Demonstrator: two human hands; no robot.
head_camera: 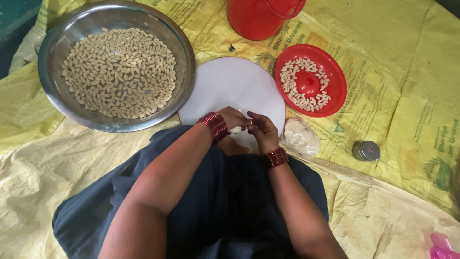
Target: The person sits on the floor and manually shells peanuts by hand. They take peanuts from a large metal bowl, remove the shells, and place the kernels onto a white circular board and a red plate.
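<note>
My left hand [233, 118] and my right hand [262, 130] meet over the near edge of a round white board [230, 86]. Both pinch a small pale lump of dough [236, 129] between the fingers. Red bangles ring both wrists. A large steel bowl [57, 33] at the left holds several small pale dough pieces. A red plate [335, 91] to the right of the board carries more of the same pieces in a ring. A bigger lump of dough in clear plastic [300, 136] lies right beside my right hand.
A red bucket [261, 17] stands beyond the board. A small round metal tin [366, 150] sits at the right on the yellow printed sacking [397, 57] that covers the floor. A pink plastic object [443, 247] shows at the bottom right corner.
</note>
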